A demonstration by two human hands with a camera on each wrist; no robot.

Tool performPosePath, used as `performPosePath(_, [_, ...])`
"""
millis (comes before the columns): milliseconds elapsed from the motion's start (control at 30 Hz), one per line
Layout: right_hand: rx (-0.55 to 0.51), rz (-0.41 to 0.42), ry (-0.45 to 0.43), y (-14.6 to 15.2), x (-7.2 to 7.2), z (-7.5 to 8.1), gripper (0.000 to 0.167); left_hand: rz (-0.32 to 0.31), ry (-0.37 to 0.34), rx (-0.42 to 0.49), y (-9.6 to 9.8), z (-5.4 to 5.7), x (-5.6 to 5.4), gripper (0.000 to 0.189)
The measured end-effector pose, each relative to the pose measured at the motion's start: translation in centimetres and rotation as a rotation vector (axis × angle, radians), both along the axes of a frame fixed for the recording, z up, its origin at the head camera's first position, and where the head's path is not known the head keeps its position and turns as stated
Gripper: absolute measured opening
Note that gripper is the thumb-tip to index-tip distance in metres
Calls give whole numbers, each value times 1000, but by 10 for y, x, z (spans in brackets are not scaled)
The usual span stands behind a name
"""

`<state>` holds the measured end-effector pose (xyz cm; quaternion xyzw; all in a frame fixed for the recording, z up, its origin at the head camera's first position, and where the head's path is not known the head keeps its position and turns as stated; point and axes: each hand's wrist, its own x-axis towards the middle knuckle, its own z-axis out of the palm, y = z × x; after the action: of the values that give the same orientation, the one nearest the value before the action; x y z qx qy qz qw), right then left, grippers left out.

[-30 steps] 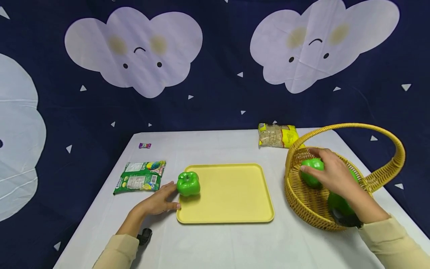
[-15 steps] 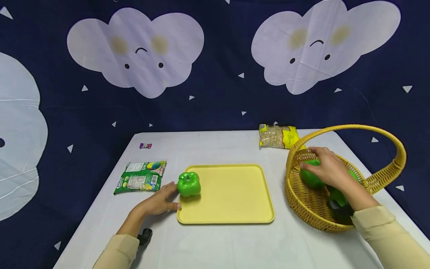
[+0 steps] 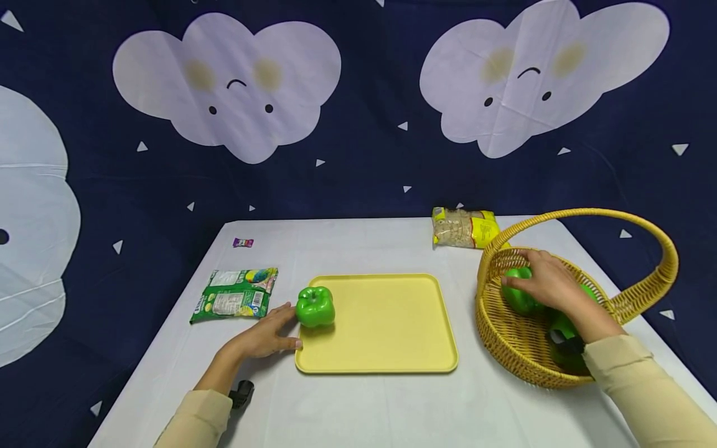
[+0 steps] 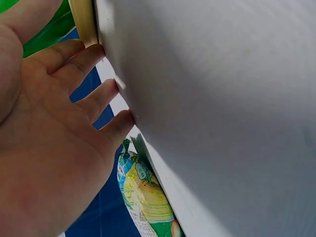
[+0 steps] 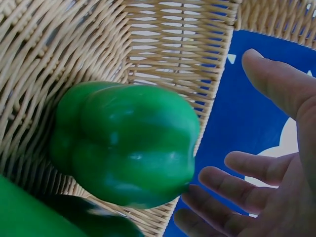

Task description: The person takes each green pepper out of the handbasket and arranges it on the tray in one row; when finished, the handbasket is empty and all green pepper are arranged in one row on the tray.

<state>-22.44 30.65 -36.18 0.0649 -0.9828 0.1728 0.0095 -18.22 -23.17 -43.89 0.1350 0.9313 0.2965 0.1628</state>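
Note:
My right hand (image 3: 551, 283) is over the wicker basket (image 3: 506, 354), its fingers and thumb spread around a green bell pepper (image 3: 518, 298). In the right wrist view that pepper (image 5: 128, 143) lies against the woven wall, with fingertips right at its side and the thumb apart from it. More green (image 3: 566, 326) shows in the basket under my right wrist, partly hidden by the arm. My left hand (image 3: 263, 336) rests at the left edge of the yellow tray (image 3: 386, 323), fingers loosely extended. Another green bell pepper (image 3: 315, 307) sits on the tray's left side, beside those fingertips.
A green snack bag (image 3: 235, 295) lies left of the tray, with a small purple wrapped candy (image 3: 243, 242) farther back. Behind the basket is a yellow, partly clear bag (image 3: 462, 229). The basket's tall handle (image 3: 594, 213) arches over the right hand's area.
My right forearm has shifted slightly forward and left, while the hand stays over the same pepper in the basket. The left hand and the tray pepper have not moved.

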Motion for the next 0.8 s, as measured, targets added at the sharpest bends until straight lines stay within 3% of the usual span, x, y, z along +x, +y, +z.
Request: performPosePath(800, [-2, 12, -59, 10, -7, -20, 81, 0, 2, -9, 0, 1, 0, 85])
